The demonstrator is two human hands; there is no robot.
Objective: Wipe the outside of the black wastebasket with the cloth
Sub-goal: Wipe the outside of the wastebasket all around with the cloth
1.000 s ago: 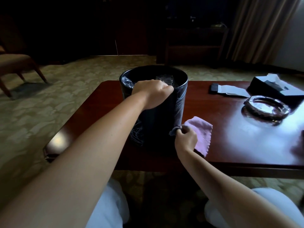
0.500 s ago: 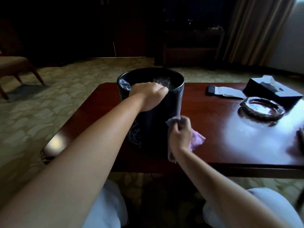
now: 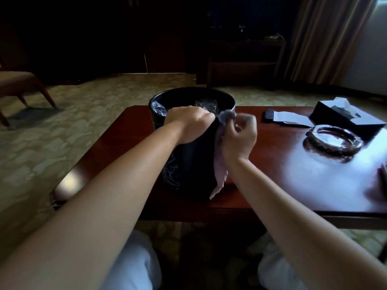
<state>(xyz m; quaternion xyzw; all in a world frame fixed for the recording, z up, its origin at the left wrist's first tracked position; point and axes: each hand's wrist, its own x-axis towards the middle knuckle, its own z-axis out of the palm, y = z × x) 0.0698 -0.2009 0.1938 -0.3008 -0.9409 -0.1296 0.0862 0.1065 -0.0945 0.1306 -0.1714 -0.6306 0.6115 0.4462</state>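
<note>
Wastebasket (image 3: 188, 164) rim gripped by L hand (image 3: 188, 124), R hand (image 3: 237, 137) pinching cloth (image 3: 221, 170) w/ probably loose hold; could slip mid-wipe.

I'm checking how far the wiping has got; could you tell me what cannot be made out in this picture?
- Wastebasket far side: head view, hidden by its own body.
- Near rim: covered by the left hand and right hand.
- Cloth contact with the wall: blurred.
- Dark object on the table: cut off at the right edge.
</note>
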